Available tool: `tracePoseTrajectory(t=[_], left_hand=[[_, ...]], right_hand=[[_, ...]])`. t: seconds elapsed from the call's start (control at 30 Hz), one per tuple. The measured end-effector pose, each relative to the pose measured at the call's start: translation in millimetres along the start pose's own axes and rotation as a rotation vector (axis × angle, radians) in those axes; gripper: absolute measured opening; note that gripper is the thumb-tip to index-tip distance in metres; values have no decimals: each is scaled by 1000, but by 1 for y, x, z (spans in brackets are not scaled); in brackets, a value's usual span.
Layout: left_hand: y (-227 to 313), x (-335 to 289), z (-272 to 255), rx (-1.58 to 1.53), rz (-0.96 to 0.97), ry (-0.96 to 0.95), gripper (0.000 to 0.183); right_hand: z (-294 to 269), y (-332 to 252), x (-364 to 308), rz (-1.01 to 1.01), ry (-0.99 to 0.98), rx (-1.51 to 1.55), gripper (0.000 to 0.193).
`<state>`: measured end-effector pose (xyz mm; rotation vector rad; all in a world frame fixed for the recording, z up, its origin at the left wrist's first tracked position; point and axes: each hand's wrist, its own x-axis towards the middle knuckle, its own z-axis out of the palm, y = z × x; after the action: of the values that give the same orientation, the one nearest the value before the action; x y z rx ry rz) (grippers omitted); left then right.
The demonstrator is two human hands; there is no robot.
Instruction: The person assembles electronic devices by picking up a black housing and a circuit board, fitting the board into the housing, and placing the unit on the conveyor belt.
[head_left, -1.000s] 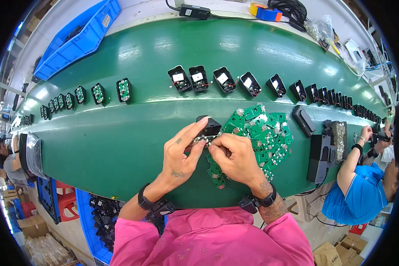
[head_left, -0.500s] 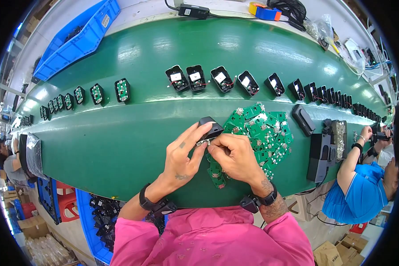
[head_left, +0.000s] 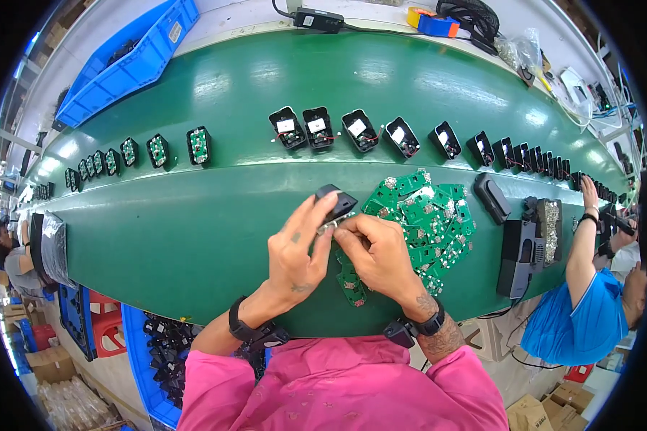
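Observation:
My left hand (head_left: pixel 295 253) is closed round a small black plastic housing (head_left: pixel 340 206), holding it tilted above the table. Its open side faces down towards me, and a light strip of parts shows along that edge. My right hand (head_left: pixel 372 248) has thumb and forefinger pinched together at this edge; what lies between the fingertips is too small to make out. Beside and beyond my right hand spreads a pile of green circuit boards (head_left: pixel 424 215), a few reaching under my wrist. All this is over the green table (head_left: pixel 165 237).
Open black housings (head_left: pixel 359 131) stand in a row across the table; those at left, like one housing (head_left: pixel 198 146), hold green boards. A closed black case (head_left: pixel 492 197) and a grey-black device (head_left: pixel 519 258) lie right. A blue bin (head_left: pixel 129 61) stands far left. A co-worker's arm (head_left: pixel 584 237) reaches in at right.
The housing in my left hand has tipped a little and shifted slightly left; my right fingers remain at its edge. The co-worker's hand at right has moved away from them, up to the row of housings.

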<state>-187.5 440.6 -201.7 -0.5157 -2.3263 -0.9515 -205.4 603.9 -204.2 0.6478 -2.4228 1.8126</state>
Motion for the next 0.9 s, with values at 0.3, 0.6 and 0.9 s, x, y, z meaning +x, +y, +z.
tracePoseTrajectory(t=[0.3, 0.6, 0.9], left_hand=[[1, 12, -16, -889, -663, -176, 64], [3, 9, -7, -684, -582, -196, 70], [6, 6, -5, -683, -586, -243, 64]], right_hand=[[-2, 12, 3, 123, 3, 181, 13], [6, 10, 0, 84, 40, 474, 6], [-9, 12, 2, 392, 43, 651, 28]])
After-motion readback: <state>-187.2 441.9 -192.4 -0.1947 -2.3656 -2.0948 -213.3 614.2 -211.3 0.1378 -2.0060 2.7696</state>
